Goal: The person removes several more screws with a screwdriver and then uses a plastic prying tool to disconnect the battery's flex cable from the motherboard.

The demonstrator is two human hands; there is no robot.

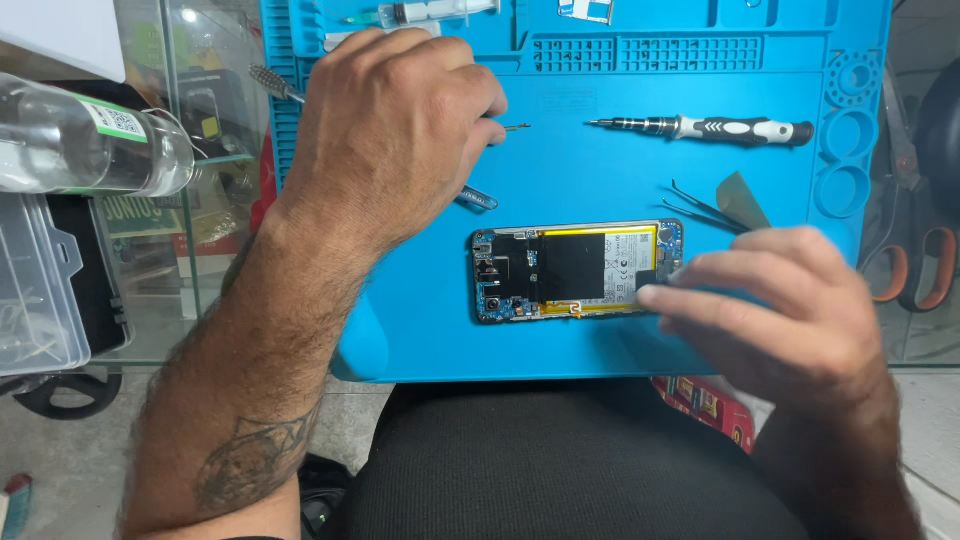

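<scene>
Phone (578, 271) (back off), battery exposed

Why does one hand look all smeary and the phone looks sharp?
Head view: the right hand is blurred, its fingers smeared at the phone's end, so what they pinch is unclear; the phone, the left hand and the screwdriver are crisp; light is even on the blue mat, with soft shadows; the glass table at the left shows reflections.

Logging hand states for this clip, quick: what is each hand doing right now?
Left hand: closed around a small screwdriver.
Right hand: fingertips pinching a small dark part at the opened phone; grip blurred.
</scene>
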